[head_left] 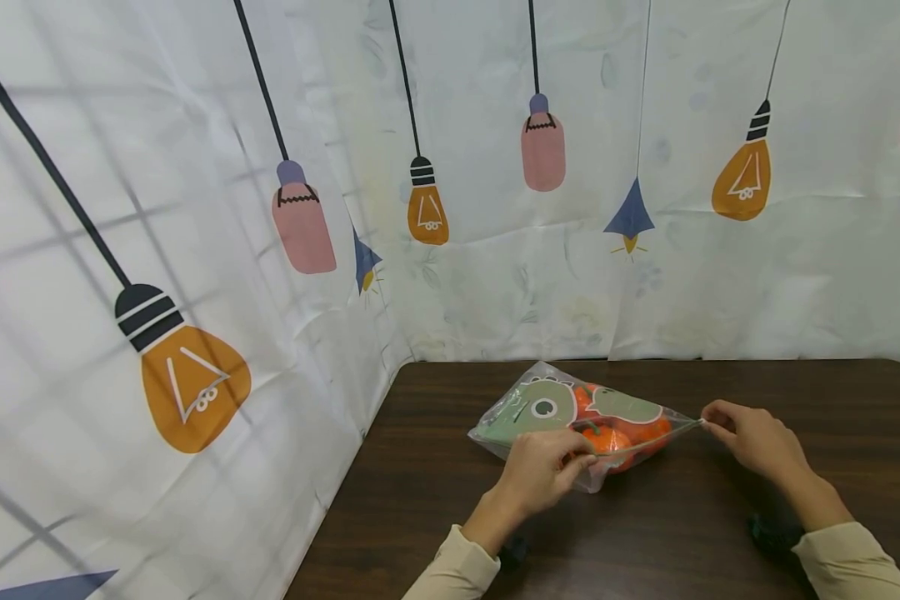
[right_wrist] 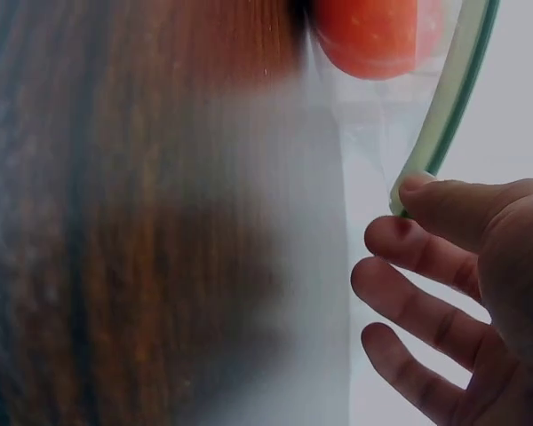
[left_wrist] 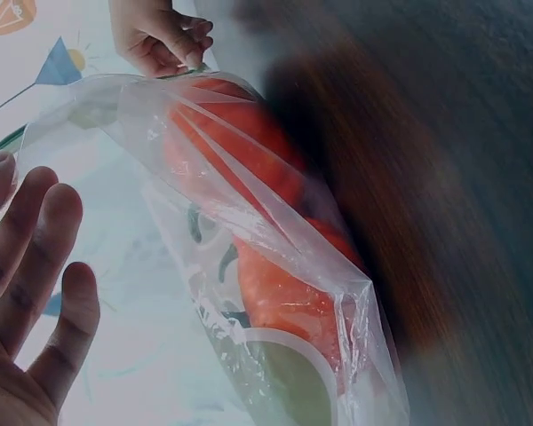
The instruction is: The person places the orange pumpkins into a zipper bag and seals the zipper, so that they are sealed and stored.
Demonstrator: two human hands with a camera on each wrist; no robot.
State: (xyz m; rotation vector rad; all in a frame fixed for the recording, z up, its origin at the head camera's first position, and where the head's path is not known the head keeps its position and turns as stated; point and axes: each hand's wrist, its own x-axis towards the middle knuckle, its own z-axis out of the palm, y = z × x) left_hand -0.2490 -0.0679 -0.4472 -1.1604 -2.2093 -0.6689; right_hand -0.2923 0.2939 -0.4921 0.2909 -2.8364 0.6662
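A clear zip bag (head_left: 508, 419) with a green cartoon print lies tilted over the table, holding several orange-red, round, fruit-like things (head_left: 607, 440), at least one with a green stem. My right hand (head_left: 753, 437) pinches the bag's right corner between thumb and forefinger, at the end of the green zip strip (right_wrist: 457, 89); its other fingers are spread loosely in the right wrist view. At the near edge, my left hand (head_left: 542, 471) pinches the strip nearer its middle. In the left wrist view its thumb and forefinger meet the strip at the frame's edge.
The dark wooden table (head_left: 607, 550) runs under the bag and both hands. Behind it and along the left hangs a white curtain (head_left: 480, 292) printed with lamps. Beige sleeves (head_left: 457, 567) cover the forearms, with dark wrist-worn devices (head_left: 772, 533) below the wrists.
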